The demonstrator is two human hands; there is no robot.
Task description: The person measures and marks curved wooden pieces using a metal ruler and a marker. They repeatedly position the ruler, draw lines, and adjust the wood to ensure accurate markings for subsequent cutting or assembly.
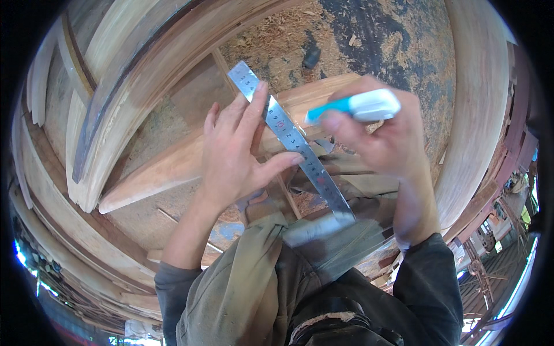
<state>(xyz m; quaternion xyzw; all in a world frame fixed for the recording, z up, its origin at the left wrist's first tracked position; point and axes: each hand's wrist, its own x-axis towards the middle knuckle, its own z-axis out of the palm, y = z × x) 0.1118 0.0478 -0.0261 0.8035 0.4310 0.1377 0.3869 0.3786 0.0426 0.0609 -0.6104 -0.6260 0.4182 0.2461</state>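
Observation:
A steel square [291, 136] marked with a scale lies slantwise across a long, pale, curved piece of wood [167, 164]. At the square's lower end a pale, blurred bar [311, 230] meets the blade near my lap. My left hand [234, 141] holds the square, with the index finger and thumb pressed on its blade and the other fingers spread over the wood. In my right hand [384, 130] is a thick pen-shaped tool [360, 108], white with a teal end. Its teal end points left, close to the square's edge; whether it touches the wood I cannot tell.
Large curved timbers [156, 75] stand at the left, and another broad curved timber [476, 104] rises on the right. Sawdust and shavings [277, 34] cover the dark ground beyond, where a small dark object [311, 56] lies. A thin stick [190, 230] rests below my left forearm.

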